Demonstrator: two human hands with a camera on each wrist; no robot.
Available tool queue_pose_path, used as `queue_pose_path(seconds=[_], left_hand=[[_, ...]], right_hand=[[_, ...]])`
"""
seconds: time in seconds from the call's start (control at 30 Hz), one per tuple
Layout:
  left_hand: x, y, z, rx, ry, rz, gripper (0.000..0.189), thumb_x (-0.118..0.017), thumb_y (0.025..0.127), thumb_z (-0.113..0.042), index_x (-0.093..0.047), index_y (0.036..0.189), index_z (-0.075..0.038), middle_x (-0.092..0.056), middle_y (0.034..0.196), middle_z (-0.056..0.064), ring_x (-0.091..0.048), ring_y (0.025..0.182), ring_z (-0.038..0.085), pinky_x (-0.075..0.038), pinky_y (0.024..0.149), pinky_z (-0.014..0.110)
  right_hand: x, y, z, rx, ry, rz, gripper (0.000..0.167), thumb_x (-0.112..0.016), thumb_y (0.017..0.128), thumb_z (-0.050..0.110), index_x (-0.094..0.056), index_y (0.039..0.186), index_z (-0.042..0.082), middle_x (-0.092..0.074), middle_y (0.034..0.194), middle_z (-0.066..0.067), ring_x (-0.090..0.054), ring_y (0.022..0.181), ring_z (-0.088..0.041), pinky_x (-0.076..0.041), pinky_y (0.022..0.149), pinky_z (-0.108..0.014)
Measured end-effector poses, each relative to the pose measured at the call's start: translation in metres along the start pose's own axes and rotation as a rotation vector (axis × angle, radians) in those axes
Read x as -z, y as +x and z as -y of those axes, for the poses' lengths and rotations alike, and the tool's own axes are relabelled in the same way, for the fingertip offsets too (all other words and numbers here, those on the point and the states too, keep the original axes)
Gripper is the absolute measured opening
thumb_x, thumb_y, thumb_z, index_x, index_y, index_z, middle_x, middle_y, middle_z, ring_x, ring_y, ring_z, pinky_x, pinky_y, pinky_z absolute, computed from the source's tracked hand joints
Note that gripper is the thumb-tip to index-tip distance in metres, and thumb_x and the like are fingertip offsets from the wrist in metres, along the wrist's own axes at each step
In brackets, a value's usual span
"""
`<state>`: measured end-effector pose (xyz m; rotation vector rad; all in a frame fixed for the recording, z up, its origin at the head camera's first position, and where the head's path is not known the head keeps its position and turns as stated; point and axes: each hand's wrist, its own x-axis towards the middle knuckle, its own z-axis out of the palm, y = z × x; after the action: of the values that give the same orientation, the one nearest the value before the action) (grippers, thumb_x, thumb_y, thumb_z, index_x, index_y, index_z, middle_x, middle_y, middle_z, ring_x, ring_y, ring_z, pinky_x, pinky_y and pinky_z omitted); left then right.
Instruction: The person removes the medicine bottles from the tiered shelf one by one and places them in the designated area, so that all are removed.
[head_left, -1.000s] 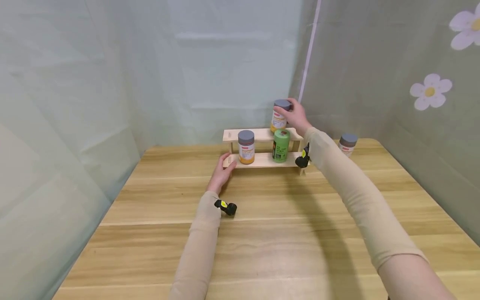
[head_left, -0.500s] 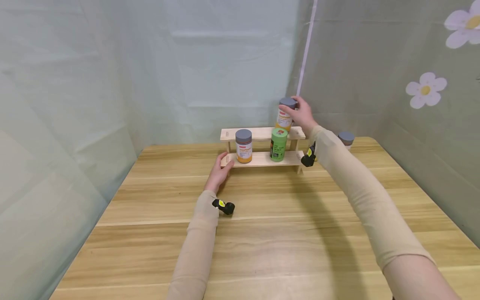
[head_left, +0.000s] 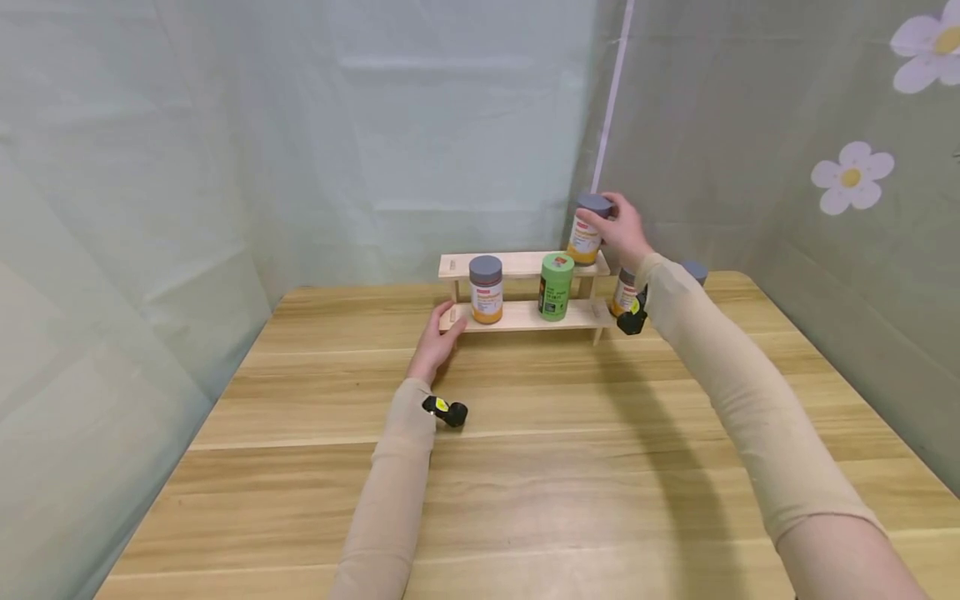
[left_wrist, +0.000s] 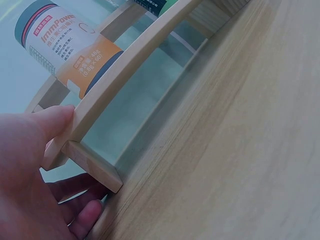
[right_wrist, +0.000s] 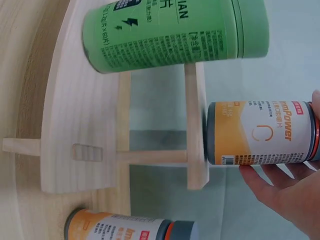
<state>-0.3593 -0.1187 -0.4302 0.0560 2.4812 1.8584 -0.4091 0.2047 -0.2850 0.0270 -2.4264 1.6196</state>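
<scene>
My right hand (head_left: 626,229) grips a supplement bottle (head_left: 583,237) with a grey cap and a white-and-orange label. The bottle stands upright at the right end of the upper tier of a small two-tier wooden rack (head_left: 517,315); in the right wrist view its base meets the board. My left hand (head_left: 433,343) holds the left end of the lower tier, thumb (left_wrist: 59,120) at the board's edge and fingers beneath, by the rack's leg (left_wrist: 95,165). On the lower tier stand a similar white-and-orange bottle (head_left: 487,302) at left and a green bottle (head_left: 555,287) right of centre.
Another white-and-orange bottle (head_left: 625,293) stands on the table just right of the rack. A further grey-capped bottle (head_left: 695,271) is mostly hidden behind my right sleeve. The wooden table (head_left: 525,483) reaches back to hanging cloth (head_left: 465,125).
My right hand has slid the bottle rightward along the upper tier to its right end. The left hand keeps its place on the rack. The bottle beside the rack has come into sight.
</scene>
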Motion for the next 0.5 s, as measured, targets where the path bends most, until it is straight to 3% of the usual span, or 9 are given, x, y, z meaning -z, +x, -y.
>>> queue_pose_path(seconds=[0.27, 0.5], left_hand=[[-0.001, -0.001, 0.000, 0.010, 0.007, 0.003, 0.058, -0.054, 0.098, -0.036, -0.030, 0.150, -0.025, -0.024, 0.161, 0.011, -0.022, 0.149, 0.032, -0.017, 0.122, 0.050], [0.000, -0.001, -0.003, 0.011, 0.001, 0.005, 0.058, -0.054, 0.098, -0.035, -0.029, 0.150, -0.024, -0.025, 0.161, 0.011, -0.023, 0.148, 0.032, -0.018, 0.122, 0.050]], right_hand=[[0.013, -0.003, -0.003, -0.026, -0.015, -0.017, 0.068, -0.062, 0.092, 0.046, -0.035, 0.145, 0.013, -0.045, 0.146, -0.015, -0.047, 0.129, -0.027, -0.048, 0.102, -0.043], [0.025, -0.002, -0.004, 0.002, -0.050, -0.034, 0.070, -0.062, 0.091, 0.047, -0.035, 0.146, 0.012, -0.046, 0.145, -0.016, -0.049, 0.126, -0.026, -0.049, 0.095, -0.036]])
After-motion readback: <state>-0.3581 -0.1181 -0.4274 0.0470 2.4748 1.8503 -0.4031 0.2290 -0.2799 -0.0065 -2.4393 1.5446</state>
